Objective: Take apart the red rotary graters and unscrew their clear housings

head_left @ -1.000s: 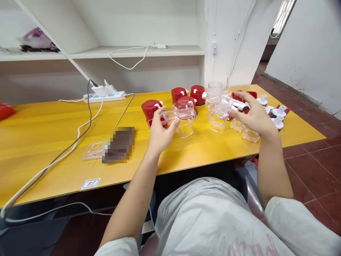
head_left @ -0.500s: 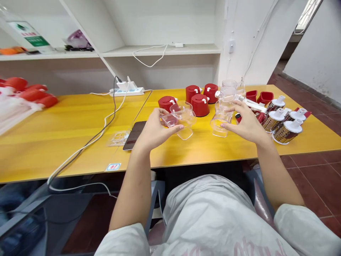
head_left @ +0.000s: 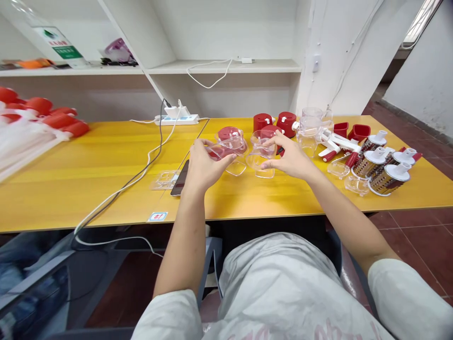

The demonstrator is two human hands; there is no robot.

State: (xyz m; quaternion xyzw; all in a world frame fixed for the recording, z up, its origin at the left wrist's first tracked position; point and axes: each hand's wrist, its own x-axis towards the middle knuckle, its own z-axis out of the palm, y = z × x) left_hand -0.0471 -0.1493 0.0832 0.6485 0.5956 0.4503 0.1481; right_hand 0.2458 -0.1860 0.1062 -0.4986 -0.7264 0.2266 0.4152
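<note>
My left hand (head_left: 207,166) grips a clear plastic grater housing (head_left: 236,167) by its side, thumb in front and fingers behind. A second clear housing (head_left: 260,165) is in my right hand (head_left: 290,156), pinched between thumb and fingers. The two housings are side by side, close together, just above or on the table; I cannot tell whether they touch it. Red round bases (head_left: 286,122) stand behind them, partly seen through the clear plastic. More clear housings (head_left: 311,123) stand to the right of my right hand.
Metal grater drums (head_left: 391,178), white-and-red handles (head_left: 336,144), red hoppers (head_left: 359,132) and small clear parts (head_left: 356,185) lie at the right. A dark tablet (head_left: 180,179), cables (head_left: 123,189) and a power strip (head_left: 179,120) are at the left, with red bagged items (head_left: 60,119) farther off.
My right hand has moved left with its housing, away from the other clear housings, toward the one in my left hand. The view has shifted slightly.
</note>
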